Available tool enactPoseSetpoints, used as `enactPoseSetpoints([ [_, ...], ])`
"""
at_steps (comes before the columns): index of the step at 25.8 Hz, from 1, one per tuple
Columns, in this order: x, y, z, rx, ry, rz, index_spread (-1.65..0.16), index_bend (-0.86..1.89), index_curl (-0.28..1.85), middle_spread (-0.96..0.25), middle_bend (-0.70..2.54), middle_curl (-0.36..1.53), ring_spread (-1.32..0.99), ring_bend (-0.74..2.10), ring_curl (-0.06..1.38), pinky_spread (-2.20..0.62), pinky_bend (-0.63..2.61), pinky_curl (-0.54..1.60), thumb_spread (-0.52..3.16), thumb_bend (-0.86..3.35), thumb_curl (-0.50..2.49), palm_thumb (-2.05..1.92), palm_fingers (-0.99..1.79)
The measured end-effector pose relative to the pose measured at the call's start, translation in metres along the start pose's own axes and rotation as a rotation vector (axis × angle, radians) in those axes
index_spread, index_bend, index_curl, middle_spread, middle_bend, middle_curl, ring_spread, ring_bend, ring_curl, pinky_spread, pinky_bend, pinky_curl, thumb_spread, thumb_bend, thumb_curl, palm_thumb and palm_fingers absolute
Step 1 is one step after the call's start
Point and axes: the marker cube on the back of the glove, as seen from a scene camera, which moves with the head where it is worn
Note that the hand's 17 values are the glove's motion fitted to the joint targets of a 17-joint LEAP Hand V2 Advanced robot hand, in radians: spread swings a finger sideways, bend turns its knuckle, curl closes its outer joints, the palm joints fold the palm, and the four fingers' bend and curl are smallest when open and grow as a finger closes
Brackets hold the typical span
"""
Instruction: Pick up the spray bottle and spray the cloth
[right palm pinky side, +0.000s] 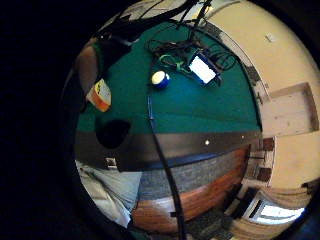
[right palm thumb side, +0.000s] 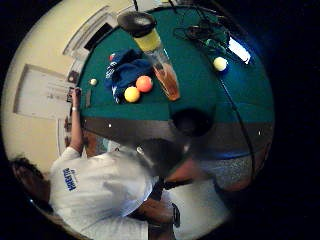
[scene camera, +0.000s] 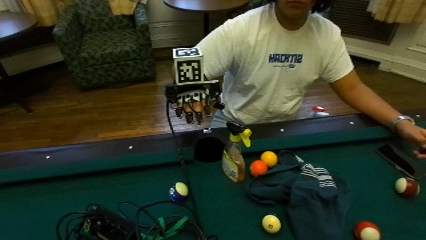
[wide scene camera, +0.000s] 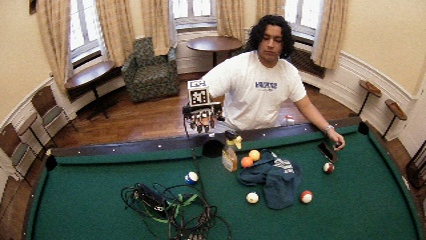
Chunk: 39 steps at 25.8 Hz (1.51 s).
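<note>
While the gloved right hand hangs above the table's rail, fingers pointing down, spread and holding nothing, we see the bottle standing upright on the felt just inside that rail, beside the side pocket. Right of it lie an orange ball and a yellow ball, touching the dark blue cloth. The bare hand rests at the far right rail.
</note>
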Motion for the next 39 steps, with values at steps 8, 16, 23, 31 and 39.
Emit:
enactPoseSetpoints([
  [8, 0.006, -0.005, 0.000, -0.009, -0.007, 0.022, -0.31, 0.10, 0.09, -0.06, 0.31, 0.16, -0.03, 0.44, 0.18, 0.17, 0.43, 0.20, 0.66, 0.10, 0.14, 0.31, 0.48],
  [16, 0.008, -0.011, 0.011, 0.009, -0.055, 0.046, -0.35, 0.12, 0.13, -0.07, 0.31, 0.22, -0.03, 0.44, 0.21, 0.21, 0.43, 0.24, 0.79, 0.03, 0.19, 0.33, 0.43],
  [23, 0.000, -0.015, 0.043, -0.008, -0.120, 0.055, -0.37, 0.13, 0.15, -0.06, 0.29, 0.25, -0.03, 0.43, 0.23, 0.22, 0.43, 0.26, 0.84, -0.01, 0.23, 0.35, 0.42],
  [31, -0.017, -0.030, 0.071, 0.016, -0.357, 0.071, -0.38, 0.12, 0.17, -0.06, 0.28, 0.27, -0.04, 0.44, 0.25, 0.22, 0.43, 0.28, 0.87, -0.03, 0.26, 0.36, 0.43],
  [39, -0.039, -0.055, 0.091, 0.058, -0.659, 0.126, -0.38, 0.11, 0.17, -0.06, 0.29, 0.30, -0.04, 0.47, 0.27, 0.23, 0.42, 0.30, 0.89, -0.02, 0.28, 0.38, 0.46],
])
